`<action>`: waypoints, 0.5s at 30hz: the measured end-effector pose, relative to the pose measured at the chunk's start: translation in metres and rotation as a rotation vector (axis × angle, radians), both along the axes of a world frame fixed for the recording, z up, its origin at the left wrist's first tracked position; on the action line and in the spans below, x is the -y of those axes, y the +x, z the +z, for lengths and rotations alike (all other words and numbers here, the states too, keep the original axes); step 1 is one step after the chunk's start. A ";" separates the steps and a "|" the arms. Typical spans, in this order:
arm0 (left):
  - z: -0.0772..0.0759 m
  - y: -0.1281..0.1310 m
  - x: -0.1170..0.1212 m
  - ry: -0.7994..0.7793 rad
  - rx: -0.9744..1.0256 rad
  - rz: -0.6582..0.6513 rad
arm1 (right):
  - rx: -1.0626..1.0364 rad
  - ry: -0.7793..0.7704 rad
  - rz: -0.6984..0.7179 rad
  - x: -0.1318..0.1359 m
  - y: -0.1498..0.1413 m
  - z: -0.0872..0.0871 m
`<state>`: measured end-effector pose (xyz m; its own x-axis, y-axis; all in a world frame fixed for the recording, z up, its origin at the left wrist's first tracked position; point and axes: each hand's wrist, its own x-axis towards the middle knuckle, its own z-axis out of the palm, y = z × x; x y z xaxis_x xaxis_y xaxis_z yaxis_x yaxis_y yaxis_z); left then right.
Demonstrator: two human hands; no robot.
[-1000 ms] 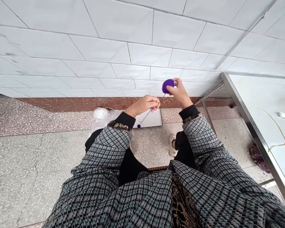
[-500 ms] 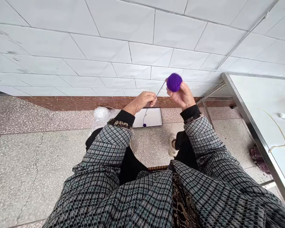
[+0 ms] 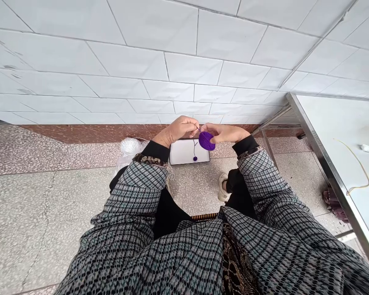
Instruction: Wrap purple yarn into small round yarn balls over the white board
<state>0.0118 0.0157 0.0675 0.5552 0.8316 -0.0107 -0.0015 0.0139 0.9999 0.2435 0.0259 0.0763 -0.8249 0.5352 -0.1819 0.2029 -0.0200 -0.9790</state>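
In my right hand [image 3: 226, 133] is a ball of purple yarn [image 3: 206, 141], gripped between thumb and fingers. My left hand [image 3: 184, 126] is closed in a pinch on a strand of the purple yarn, close beside the ball. Below the hands, a shallow white tray with a dark rim [image 3: 175, 164] lies on the floor. A small dark purple ball [image 3: 195, 158] rests in it, with a dark strand rising from it toward my hands. The fingers partly hide the strand near the ball.
White yarn [image 3: 130, 146] in clear plastic sits on the floor left of the tray. At right stands a metal-edged table [image 3: 321, 151] with a yellow cord [image 3: 361, 187] on top. A tiled wall [image 3: 184, 65] rises ahead. A shoe [image 3: 224, 187] shows below.
My right hand has brought the purple ball down and left, close to my left hand, and turned over. The small ball in the tray has shifted slightly right and up.
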 end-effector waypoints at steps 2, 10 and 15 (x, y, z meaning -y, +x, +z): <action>-0.004 0.001 -0.004 0.030 -0.007 0.063 | -0.157 -0.038 0.001 0.001 0.003 0.005; -0.002 0.011 0.003 0.064 -0.069 -0.113 | -0.263 0.073 -0.544 -0.013 -0.004 0.004; 0.005 0.003 0.007 0.080 -0.061 -0.164 | 0.079 0.239 -0.662 -0.020 -0.007 -0.017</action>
<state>0.0147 0.0091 0.0723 0.6835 0.7298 0.0141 0.0551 -0.0709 0.9960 0.2361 0.0461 0.0598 -0.3014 0.9525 -0.0426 0.2929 0.0499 -0.9548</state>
